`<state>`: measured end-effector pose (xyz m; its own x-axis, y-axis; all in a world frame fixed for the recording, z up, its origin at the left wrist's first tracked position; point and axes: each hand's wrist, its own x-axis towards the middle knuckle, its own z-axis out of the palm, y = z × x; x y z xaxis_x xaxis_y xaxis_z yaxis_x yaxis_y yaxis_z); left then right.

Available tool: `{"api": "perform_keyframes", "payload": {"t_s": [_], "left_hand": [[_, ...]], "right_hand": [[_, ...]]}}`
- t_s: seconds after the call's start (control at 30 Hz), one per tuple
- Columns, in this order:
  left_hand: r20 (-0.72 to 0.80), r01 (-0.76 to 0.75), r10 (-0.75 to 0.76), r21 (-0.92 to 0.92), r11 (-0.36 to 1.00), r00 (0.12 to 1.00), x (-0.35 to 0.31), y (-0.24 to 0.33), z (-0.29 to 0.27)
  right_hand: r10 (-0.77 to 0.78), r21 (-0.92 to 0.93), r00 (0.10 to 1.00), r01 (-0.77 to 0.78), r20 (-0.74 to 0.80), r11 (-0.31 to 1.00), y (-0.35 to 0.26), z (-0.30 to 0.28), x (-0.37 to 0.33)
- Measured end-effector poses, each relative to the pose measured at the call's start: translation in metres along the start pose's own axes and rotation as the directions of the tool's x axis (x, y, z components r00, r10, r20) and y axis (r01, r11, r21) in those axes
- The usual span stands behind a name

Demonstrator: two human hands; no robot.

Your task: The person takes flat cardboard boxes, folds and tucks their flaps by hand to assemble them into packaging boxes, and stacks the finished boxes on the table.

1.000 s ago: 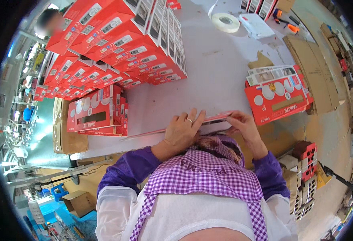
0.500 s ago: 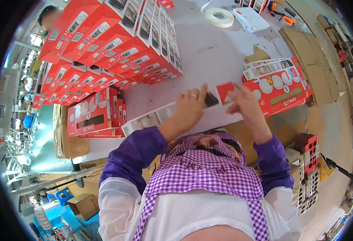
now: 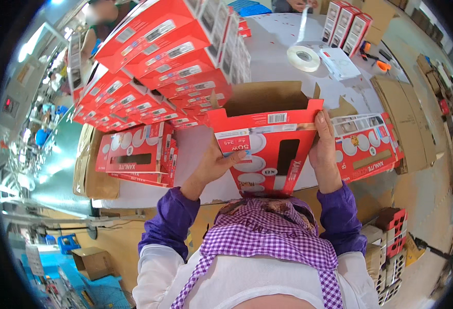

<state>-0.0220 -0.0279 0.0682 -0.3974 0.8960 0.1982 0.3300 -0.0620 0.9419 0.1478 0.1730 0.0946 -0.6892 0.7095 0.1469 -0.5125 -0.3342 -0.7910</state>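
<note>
A red cardboard box (image 3: 260,139) with white disc pictures stands tilted before me, its brown inside showing at the raised, unclosed end. My left hand (image 3: 213,164) grips its left side, thumb across the printed front. On the opposite side my right hand (image 3: 323,146) holds the edge, fingers partly hidden behind the cardboard. Right of the box lies a stack of flat red cartons (image 3: 371,147), with printed white strips (image 3: 358,125) on top. Another pile of flat red cartons (image 3: 133,149) lies to the left of my left hand.
A tall stack of red boxes (image 3: 170,67) rises at the left back. Farther back are a roll of white tape (image 3: 304,58), a white packet (image 3: 340,63) and three upright red boxes (image 3: 346,26). Brown cardboard sheets (image 3: 404,123) lie along the right edge. Co-workers sit beyond the table.
The long printed strip under my hands is gone from the front of the table. Both hands now hold an opened-out red box, raised between them. My view has tilted up slightly.
</note>
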Motion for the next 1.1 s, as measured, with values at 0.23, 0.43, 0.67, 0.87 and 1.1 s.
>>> {"api": "perform_keyframes", "payload": {"t_s": [0.23,0.43,0.67,0.87,1.1], "left_hand": [[-0.095,0.160,-0.355,-0.765,0.624,0.930,0.005,0.054,-0.007],[-0.320,0.016,-0.387,-0.752,0.658,0.865,0.011,0.066,0.005],[-0.641,-0.202,-0.172,-0.468,0.860,0.748,0.042,0.033,0.016],[-0.423,-0.048,0.022,-0.050,0.998,0.906,0.036,0.017,0.007],[-0.290,-0.020,-0.131,-0.465,0.885,0.948,0.040,0.044,0.001]], "right_hand": [[-0.044,-0.274,0.966,-0.028,-0.255,0.961,0.008,0.035,-0.018],[-0.010,-0.298,0.953,-0.084,-0.302,0.951,0.010,0.039,-0.019],[-0.366,-0.386,0.888,0.246,-0.279,0.889,0.020,0.033,-0.010],[-0.161,-0.488,0.971,0.054,-0.179,0.871,0.005,0.018,-0.005],[0.126,-0.222,0.974,-0.167,-0.187,0.961,-0.019,0.022,-0.006]]}}
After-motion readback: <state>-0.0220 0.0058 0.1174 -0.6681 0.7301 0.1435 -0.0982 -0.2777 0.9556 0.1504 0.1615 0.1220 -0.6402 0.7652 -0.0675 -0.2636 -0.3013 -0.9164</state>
